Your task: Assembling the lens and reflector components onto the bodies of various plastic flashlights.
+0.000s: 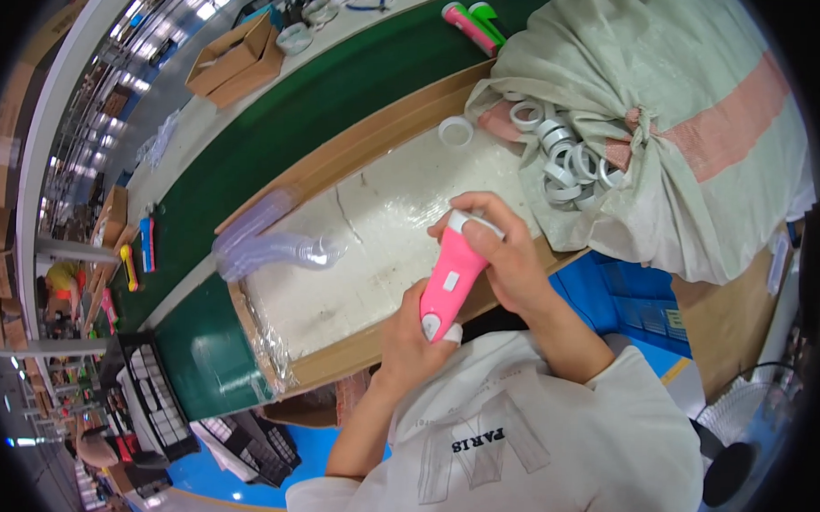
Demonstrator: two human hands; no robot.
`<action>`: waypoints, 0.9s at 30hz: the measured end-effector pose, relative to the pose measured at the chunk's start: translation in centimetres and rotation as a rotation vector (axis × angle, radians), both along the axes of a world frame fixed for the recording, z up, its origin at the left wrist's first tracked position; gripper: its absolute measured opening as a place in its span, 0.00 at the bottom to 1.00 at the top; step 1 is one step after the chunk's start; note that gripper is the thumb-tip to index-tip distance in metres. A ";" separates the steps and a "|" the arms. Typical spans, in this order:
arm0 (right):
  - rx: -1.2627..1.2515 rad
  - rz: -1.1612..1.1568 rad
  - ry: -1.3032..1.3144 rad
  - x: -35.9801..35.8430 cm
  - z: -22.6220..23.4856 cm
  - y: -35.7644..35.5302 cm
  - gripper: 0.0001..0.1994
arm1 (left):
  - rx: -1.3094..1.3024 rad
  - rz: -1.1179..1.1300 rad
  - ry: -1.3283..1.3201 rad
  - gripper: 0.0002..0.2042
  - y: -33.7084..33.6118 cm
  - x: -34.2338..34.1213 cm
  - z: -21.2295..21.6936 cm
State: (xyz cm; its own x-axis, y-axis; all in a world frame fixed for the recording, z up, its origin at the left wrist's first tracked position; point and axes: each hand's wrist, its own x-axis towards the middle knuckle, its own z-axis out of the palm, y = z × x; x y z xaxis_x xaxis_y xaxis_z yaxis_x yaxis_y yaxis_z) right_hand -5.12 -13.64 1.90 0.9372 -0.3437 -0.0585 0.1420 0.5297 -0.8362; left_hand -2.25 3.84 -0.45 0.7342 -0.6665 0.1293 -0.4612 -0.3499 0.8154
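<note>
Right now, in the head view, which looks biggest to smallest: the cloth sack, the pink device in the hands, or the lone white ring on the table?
1. Cloth sack, largest by far.
2. Pink device, though it is nearer the camera.
3. White ring, smallest.

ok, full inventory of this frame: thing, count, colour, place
handheld device: 1, pink with white ends, held in both hands over the board
work board: 1, white, film-wrapped, centre
white rings: many, spilling from the sack; one loose on the board
cloth sack: 1, beige with pink band, upper right
clear plastic sleeves: a stack, board's left edge
conveyor belt: 1, green, behind the board
cardboard box: 1, brown, upper left
blue bin: 1, right, under the sack
left hand: grips the device's lower end
right hand: grips its top
</note>
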 end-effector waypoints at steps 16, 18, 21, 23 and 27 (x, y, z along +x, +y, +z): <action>-1.023 -0.021 -0.236 -1.5 3.6 -1.6 0.10 | 0.191 -0.385 0.116 0.37 1.6 3.9 8.9; -0.301 0.283 0.320 3.4 -1.5 -4.1 0.15 | 0.518 -0.281 -0.467 0.39 -0.7 5.8 6.6; -0.240 0.299 0.294 5.9 -1.8 -4.4 0.15 | 0.440 -0.216 -0.460 0.40 -1.0 8.3 3.9; -0.562 0.332 0.000 6.5 0.4 -3.6 0.15 | 0.136 -0.085 0.207 0.37 0.5 8.1 4.2; -0.877 0.392 -0.502 8.0 0.2 -3.0 0.11 | -0.187 -0.293 0.625 0.28 2.0 8.7 2.1</action>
State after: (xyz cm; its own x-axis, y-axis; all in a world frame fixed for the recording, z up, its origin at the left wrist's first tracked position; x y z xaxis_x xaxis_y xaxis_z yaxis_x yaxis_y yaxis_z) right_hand 2.85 -16.64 2.13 0.8397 0.2499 0.4821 0.5242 -0.1411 -0.8398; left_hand 6.49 5.84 1.68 0.5024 -0.8554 -0.1264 0.0587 -0.1120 0.9920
